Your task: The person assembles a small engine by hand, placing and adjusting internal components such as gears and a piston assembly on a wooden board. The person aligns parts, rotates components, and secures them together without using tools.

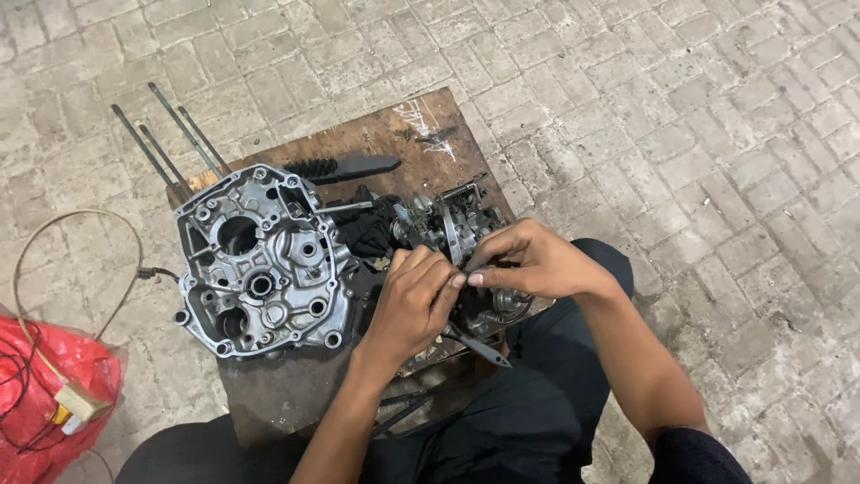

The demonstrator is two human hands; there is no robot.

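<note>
Gear cluster, a greasy dark bundle of shafts and toothed wheels, sits on the right half of the wooden board, close to its near right corner, and both hands meet directly over its near side. Left hand comes up from the near edge with its fingers curled and pressed together, their tips pinching a small part against the cluster; what that part is cannot be made out. Right hand reaches in from the right edge, thumb and forefinger closed in a pinch at the same spot, so the two sets of fingertips are touching or nearly so. From that pinch point the cluster lies just beyond the fingers, toward the far side of the board, and its shafts seem to run roughly near-to-far. Neither hand is clearly nearer; both are on it.

A thin dark tool pokes out below the left hand toward the near right corner. Just beside the cluster, on the left half of the board, lies the silver crankcase half, open face up, with long studs projecting past the far left corner. A black brush lies behind it, a dark rag between casing and cluster. A red bag rests on the paving well to the left.
</note>
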